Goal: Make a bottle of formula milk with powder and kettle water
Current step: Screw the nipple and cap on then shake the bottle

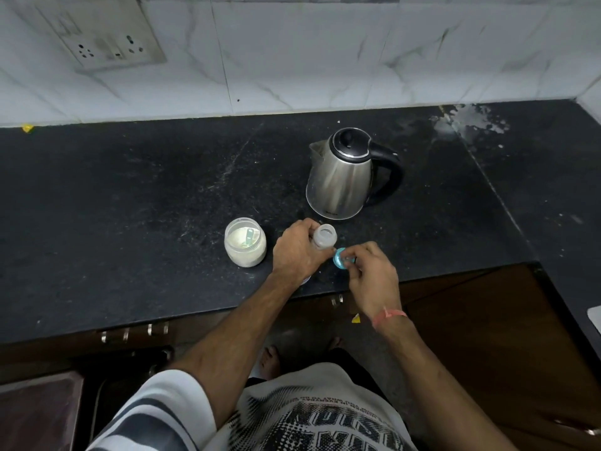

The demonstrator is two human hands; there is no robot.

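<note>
We see a black speckled stone counter (130, 196) running along a white marble-tiled wall (292, 53), with a switch and socket plate (107, 40) at upper left. A pale splash stain (468, 123) marks the counter's far right corner, and dark brown cabinets (481, 320) stand below.

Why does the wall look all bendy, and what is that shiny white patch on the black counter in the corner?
Head view: the wide lens curves the wall tiles and counter edge; the white patch looks like glare or a pale smear, hard to tell; the kettle shines with reflections; the left hand, bottle and right hand look slightly soft.
</note>
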